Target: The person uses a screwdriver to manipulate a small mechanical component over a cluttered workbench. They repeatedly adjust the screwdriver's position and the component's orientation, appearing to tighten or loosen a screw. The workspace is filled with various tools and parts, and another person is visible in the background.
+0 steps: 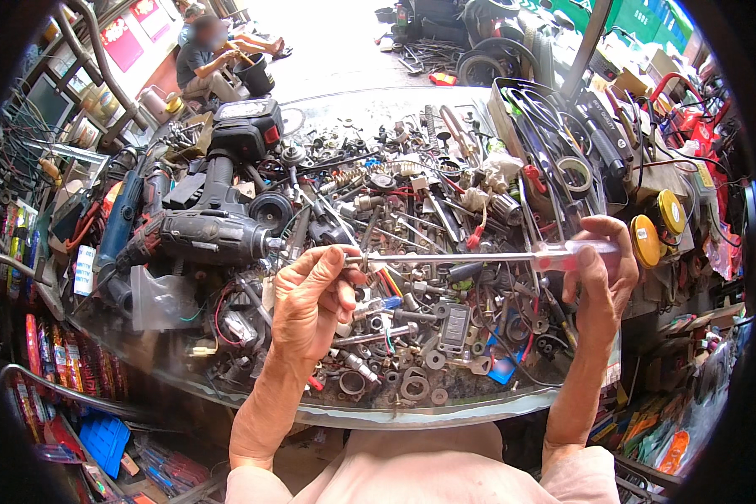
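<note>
My right hand (601, 281) is wrapped round the clear, reddish handle of a long screwdriver (462, 258), held level above the bench. Its straight metal shaft points left. At the other end my left hand (307, 302) pinches a small metal piece (358, 261) at the screwdriver's tip between thumb and fingers; its exact kind is too small to make out. Under both hands lies a dense spread of loose bolts, washers, sockets and other metal parts. A grey metal plate with slots (454, 326) lies below the shaft, near a steel ring (414, 386).
A black cordless impact wrench (210, 235) with its battery stands at left, beside a clear plastic bag (164, 300). On the right, a bin (500, 109) holds cables and tools, with yellow round lids (645, 241) beyond. Another person (206, 59) sits far left near a black bucket (256, 76).
</note>
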A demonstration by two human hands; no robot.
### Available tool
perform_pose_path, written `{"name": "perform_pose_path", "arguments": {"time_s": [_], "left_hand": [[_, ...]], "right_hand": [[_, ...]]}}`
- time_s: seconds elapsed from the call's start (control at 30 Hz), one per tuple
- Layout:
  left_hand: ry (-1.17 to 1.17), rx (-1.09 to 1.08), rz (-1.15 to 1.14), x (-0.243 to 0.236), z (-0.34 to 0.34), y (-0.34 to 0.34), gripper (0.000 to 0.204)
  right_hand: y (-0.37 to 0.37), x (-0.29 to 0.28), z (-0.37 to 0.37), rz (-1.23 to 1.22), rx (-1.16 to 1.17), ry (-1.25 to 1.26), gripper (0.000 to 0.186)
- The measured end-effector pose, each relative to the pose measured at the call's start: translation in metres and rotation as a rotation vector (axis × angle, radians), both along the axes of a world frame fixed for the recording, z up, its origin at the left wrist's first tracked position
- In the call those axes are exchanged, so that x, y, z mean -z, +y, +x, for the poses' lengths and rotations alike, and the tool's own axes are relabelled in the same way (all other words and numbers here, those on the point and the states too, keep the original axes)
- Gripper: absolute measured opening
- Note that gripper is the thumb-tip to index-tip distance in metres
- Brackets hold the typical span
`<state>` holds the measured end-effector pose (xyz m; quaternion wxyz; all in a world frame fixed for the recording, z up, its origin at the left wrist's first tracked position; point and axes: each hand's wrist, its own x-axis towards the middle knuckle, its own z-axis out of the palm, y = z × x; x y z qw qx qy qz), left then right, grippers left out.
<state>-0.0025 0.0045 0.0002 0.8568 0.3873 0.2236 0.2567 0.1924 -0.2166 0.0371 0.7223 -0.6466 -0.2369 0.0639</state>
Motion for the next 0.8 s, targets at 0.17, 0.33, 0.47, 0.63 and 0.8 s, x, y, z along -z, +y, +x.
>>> {"name": "perform_pose_path", "arguments": {"time_s": [0.17,0.33,0.47,0.63,0.8], "left_hand": [[0.033,-0.009,0.02,0.001,0.0,-0.002,0.025],[0.008,0.002,0.009,0.001,0.001,-0.001,0.025],[0.005,0.003,0.009,0.0,0.0,-0.001,0.025],[0.032,0.002,0.017,0.001,0.0,-0.003,0.025],[0.018,-0.001,0.004,0.0,0.001,-0.003,0.025]], "right_hand": [[-0.005,0.008,0.004,-0.071,0.048,0.026,0.037],[0.005,0.003,0.0,0.059,-0.004,-0.052,0.039],[-0.003,0.003,0.002,-0.014,0.026,-0.087,0.039],[-0.003,0.005,0.001,-0.088,0.113,0.05,0.034],[0.007,0.003,-0.002,0.059,0.07,-0.05,0.032]]}}
